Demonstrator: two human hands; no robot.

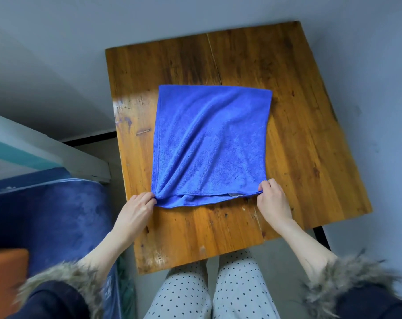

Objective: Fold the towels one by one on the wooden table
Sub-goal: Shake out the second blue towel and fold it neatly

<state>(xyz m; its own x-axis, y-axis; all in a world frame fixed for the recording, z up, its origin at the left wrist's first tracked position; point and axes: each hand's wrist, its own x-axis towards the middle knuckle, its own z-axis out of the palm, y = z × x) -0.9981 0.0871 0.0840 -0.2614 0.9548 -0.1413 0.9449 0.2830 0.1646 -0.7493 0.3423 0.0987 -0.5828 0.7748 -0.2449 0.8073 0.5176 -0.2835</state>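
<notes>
Head view: both hands' fingers, left hand (137, 207) and right hand (272, 199), pinch the blue towel's (210, 143) near corners, its long axis running away from the person.

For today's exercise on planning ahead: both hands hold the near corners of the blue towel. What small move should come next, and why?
Probably draw the top layer a little nearer. The left hand and right hand pinch the blue towel at its near corners, but a strip of the under layer shows below the upper edge, and diagonal creases cross the cloth on the wooden table.
</notes>
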